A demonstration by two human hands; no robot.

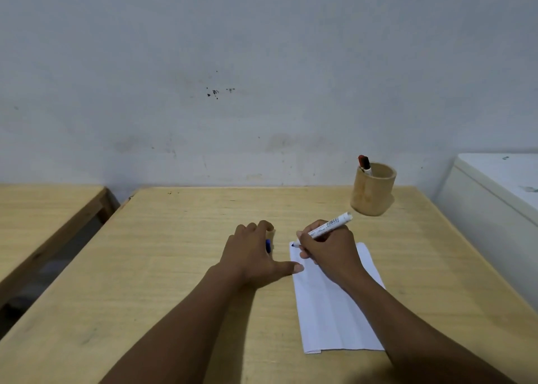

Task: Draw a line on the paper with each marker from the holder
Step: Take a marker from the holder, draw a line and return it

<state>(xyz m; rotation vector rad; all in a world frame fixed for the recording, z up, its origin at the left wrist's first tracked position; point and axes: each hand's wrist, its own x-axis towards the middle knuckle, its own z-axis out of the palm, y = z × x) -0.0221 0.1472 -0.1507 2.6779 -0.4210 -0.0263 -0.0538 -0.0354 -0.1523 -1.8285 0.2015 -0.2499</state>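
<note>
My forearms come in from the bottom edge, and between them sits the paper (334, 311), a folded white sheet lying long-ways away from me on the table (174, 252). I'll use the paper as the reference for everything else.

My right hand (329, 252) is over the far end of the paper, closed around a white marker (326, 228) in a normal writing grip. The marker's long axis runs on a slant: tip down at the paper's far left corner, tail pointing up and away toward the holder (373, 190). The tip looks like it's touching or just about touching that corner, hard to say which. I can't see any line on the sheet yet.

My left hand (256, 255) rests just left of the paper, fingers loosely curled, thumb stretched out so it touches the paper's left edge, probably pinning it. There's something blue (268, 245) tucked under the fingers; I'd guess the cap, can't tell for sure.

The holder is beyond the paper's far right corner, with a red marker (364, 164) sticking up inside. Right hand is clearly nearer to it.

So the stroke, I reckon, runs from that far left corner along the sheet toward me.
</note>
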